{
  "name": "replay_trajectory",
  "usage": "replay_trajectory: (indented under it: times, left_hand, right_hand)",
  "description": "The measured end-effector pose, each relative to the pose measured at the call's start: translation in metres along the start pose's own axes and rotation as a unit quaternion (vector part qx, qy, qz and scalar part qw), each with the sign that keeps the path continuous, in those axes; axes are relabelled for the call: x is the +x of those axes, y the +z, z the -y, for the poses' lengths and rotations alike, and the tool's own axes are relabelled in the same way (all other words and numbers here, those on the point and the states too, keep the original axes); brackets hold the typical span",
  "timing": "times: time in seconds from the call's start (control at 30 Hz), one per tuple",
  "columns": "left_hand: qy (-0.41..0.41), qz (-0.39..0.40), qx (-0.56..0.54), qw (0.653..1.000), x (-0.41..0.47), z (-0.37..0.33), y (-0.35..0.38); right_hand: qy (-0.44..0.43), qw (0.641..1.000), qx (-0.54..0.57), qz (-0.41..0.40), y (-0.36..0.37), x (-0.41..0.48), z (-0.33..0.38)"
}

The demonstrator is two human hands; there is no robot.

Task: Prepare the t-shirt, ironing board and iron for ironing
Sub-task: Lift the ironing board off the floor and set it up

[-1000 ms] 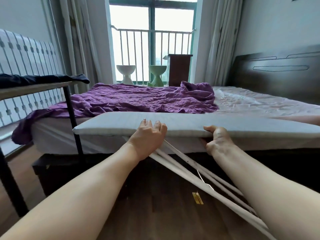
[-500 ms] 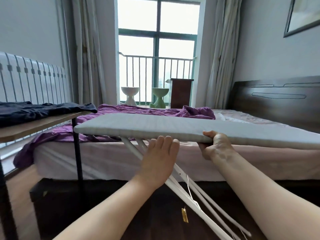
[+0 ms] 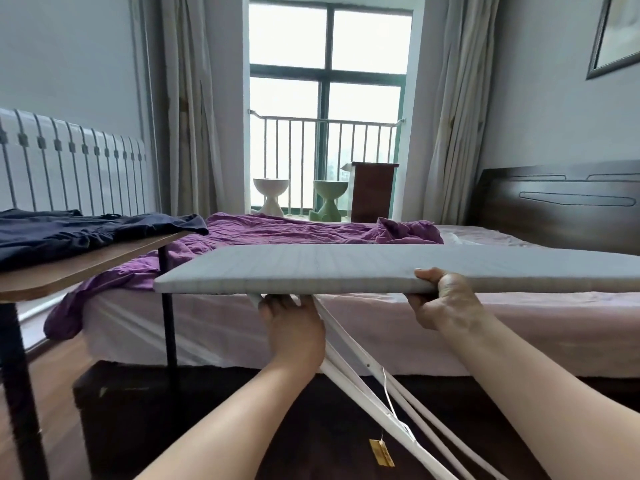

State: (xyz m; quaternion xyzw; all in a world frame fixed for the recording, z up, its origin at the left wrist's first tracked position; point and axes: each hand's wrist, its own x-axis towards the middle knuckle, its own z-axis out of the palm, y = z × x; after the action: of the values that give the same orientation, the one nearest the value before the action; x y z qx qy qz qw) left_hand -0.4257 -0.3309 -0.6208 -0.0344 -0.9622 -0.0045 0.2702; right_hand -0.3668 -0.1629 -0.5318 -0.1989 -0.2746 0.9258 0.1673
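Observation:
A grey padded ironing board [image 3: 346, 268] stretches across the middle of the view, roughly level, in front of the bed. My right hand [image 3: 446, 303] grips its near edge, thumb on top and fingers under. Under the board, my left hand [image 3: 294, 323] reaches up with its fingertips at the top of the white metal legs [image 3: 363, 382]; whether it grips them is hidden. The legs slant down to the lower right. A dark navy t-shirt [image 3: 79, 230] lies spread on the wooden table [image 3: 76, 265] at the left. No iron is in view.
A bed [image 3: 519, 306] with a crumpled purple sheet [image 3: 294, 233] stands right behind the board. Black table legs [image 3: 169, 327] stand at the left. A white radiator [image 3: 69, 168] lines the left wall. Stools and a wooden cabinet [image 3: 372, 192] sit by the window.
The board has risen from low against the bed to a higher, level position. My left hand moved from its near edge to underneath, at the legs. My right hand kept its grip.

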Motion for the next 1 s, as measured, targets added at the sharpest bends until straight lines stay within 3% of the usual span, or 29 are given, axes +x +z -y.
replay_trajectory:
  times: [0.13, 0.3, 0.47, 0.57, 0.67, 0.87, 1.0]
  left_hand:
    - [-0.008, -0.019, -0.081, 0.997, 0.009, 0.006, 0.002]
    - [-0.015, -0.007, -0.018, 1.000, 0.021, 0.004, -0.003]
    - [-0.035, -0.100, -0.117, 0.987, 0.029, -0.003, -0.019]
    - [0.011, -0.180, -0.151, 0.972, 0.031, -0.006, -0.029]
    - [0.033, -0.213, -0.133, 0.967, 0.039, -0.012, -0.043]
    - [0.085, -0.172, -0.127, 0.973, 0.065, -0.023, -0.075]
    - [0.145, -0.077, -0.275, 0.947, 0.072, -0.035, -0.085]
  right_hand:
    - [0.003, 1.000, -0.010, -0.002, 0.004, -0.001, -0.003]
    - [0.008, 1.000, -0.008, -0.004, 0.011, -0.007, -0.003]
    - [-0.004, 1.000, 0.001, 0.013, 0.023, -0.011, 0.009]
    - [-0.016, 1.000, 0.012, 0.008, 0.032, -0.014, 0.022]
    - [-0.035, 0.999, 0.003, 0.022, 0.041, -0.019, 0.037]
    - [-0.059, 0.998, -0.014, 0.027, 0.063, -0.028, 0.071]
    - [-0.090, 0.995, -0.027, 0.033, 0.077, -0.035, 0.089]
